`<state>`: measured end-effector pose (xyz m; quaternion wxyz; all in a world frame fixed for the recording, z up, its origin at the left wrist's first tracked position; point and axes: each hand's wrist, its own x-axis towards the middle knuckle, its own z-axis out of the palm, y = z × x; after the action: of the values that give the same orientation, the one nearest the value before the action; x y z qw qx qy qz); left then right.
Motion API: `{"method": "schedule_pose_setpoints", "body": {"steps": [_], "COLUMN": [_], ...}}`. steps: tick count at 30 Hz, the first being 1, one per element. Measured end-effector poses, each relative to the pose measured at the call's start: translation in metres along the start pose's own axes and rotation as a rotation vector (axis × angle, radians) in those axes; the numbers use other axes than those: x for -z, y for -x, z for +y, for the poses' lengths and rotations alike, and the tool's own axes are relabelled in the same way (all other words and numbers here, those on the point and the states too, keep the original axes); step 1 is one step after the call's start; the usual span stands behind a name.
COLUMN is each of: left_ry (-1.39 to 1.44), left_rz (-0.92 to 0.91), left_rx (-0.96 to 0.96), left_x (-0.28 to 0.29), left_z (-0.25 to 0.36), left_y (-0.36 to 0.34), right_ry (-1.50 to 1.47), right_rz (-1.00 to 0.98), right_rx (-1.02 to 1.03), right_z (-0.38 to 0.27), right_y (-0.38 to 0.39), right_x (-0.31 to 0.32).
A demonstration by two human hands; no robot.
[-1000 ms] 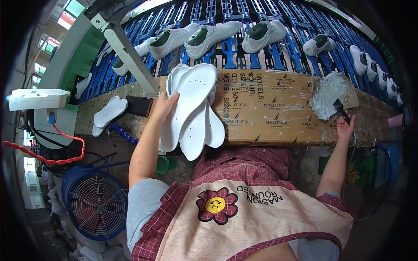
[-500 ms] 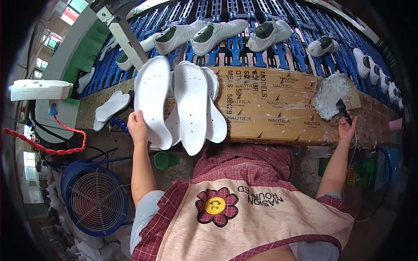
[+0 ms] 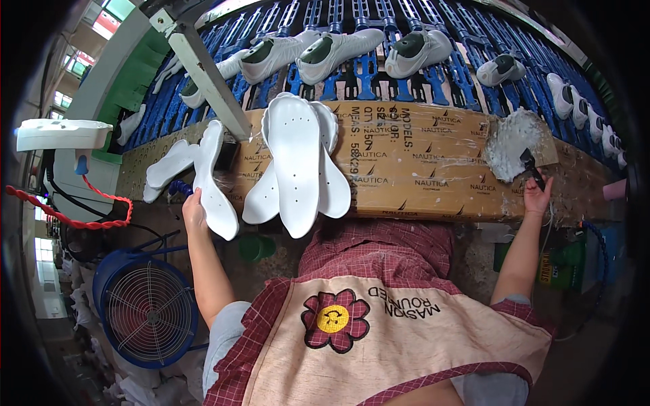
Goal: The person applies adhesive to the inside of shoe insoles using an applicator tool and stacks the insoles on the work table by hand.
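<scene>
My left hand [image 3: 193, 211] is closed on the lower edge of a white shoe sole [image 3: 214, 186], held tilted above the bench's near edge. Several more white soles [image 3: 296, 162] lie fanned in an overlapping stack to its right. Another pair of white soles [image 3: 169, 166] rests at the left end of the bench. My right hand [image 3: 538, 197] grips the handle of a black brush [image 3: 531, 166]. The brush head touches a board thickly coated with a white, crusted substance [image 3: 512, 145]; its bristles cannot be made out.
Printed cardboard [image 3: 420, 162] covers the bench. Behind it, white shoes [image 3: 338, 54] sit on a blue slatted conveyor [image 3: 365, 78]. A metal post [image 3: 206, 81] rises at left. Below are a blue fan [image 3: 150, 314] and a green cup [image 3: 256, 247]; a red twisted cord [image 3: 74, 230] hangs left.
My left hand has carried the sole leftward, away from the stack, and turned it more edge-on. The right hand and brush have hardly moved.
</scene>
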<state>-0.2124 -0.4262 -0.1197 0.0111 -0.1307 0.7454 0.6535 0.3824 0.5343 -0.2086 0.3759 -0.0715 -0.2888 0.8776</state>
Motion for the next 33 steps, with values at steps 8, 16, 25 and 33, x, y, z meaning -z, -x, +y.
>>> {"method": "schedule_pose_setpoints", "body": {"steps": [8, 16, 25, 33], "left_ry": [-1.376, -0.966, -0.706, -0.228], "left_rz": [0.198, -0.440, -0.433, -0.521], "left_rx": [-0.544, -0.235, -0.128, -0.177], "left_x": [-0.072, -0.243, -0.285, -0.249], "left_z": [0.044, 0.068, 0.012, -0.010], "left_y": [0.067, 0.163, 0.151, 0.142], "right_ry": [0.001, 0.063, 0.282, 0.570], "right_rz": [0.071, 0.260, 0.308, 0.277], "right_rx": [0.076, 0.206, 0.240, 0.297], "right_z": [0.006, -0.007, -0.009, 0.020], "right_y": [0.003, 0.024, 0.039, 0.046], "right_x": [0.007, -0.026, -0.088, -0.157]}}
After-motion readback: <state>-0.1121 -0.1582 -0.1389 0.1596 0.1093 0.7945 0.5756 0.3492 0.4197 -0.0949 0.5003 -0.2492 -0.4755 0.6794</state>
